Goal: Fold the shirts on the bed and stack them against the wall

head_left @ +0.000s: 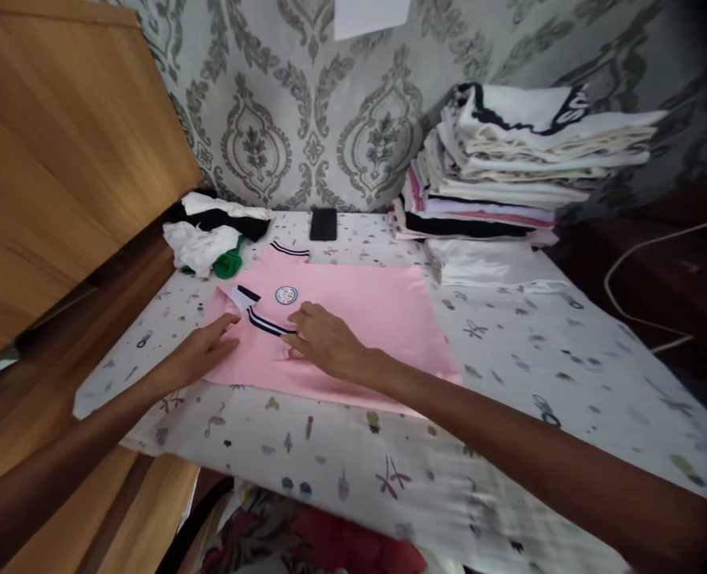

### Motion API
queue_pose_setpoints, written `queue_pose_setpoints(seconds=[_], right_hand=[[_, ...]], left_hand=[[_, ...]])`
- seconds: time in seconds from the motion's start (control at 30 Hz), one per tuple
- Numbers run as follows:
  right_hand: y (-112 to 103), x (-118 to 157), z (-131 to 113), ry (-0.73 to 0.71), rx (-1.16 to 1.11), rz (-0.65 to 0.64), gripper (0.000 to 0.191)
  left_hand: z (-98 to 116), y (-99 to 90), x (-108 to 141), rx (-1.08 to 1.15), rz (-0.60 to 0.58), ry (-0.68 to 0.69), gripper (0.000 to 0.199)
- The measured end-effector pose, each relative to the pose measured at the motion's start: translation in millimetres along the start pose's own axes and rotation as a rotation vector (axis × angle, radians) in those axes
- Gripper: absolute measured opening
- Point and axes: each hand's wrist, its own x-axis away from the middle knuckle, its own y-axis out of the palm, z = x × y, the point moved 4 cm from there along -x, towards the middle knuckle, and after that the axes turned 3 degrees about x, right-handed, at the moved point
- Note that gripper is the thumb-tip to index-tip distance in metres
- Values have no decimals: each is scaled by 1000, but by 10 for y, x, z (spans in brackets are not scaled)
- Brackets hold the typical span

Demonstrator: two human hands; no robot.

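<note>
1. We find the pink shirt (377, 299) flat on the cloth (508, 343), lengthwise left to right.
2. Right hand (326, 339) appears pinched on its near striped cuff (265, 322).
3. Left hand (201, 349), thumb and fingers apart, lies nearer the collar (242, 298).

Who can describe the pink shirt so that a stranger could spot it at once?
Find the white printed cloth. On it, left of the tall stack of folded clothes, the pink shirt lies beneath the right hand. Its round badge and navy-and-white striped bands set it apart from that stack.
</note>
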Motion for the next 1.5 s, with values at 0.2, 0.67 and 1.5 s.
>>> queue_pose_setpoints(seconds=[0.2, 0.67, 1.5], right_hand=[[171, -318, -124, 57, -3, 11, 12], [293, -359, -17, 81, 51, 89, 25], [536, -29, -343, -468, 105, 82, 44]], left_hand=[[5, -26, 23, 55, -1, 32, 37], [29, -365, 189, -270, -114, -154, 43], [4, -192, 385, -762, -421, 142, 11]])
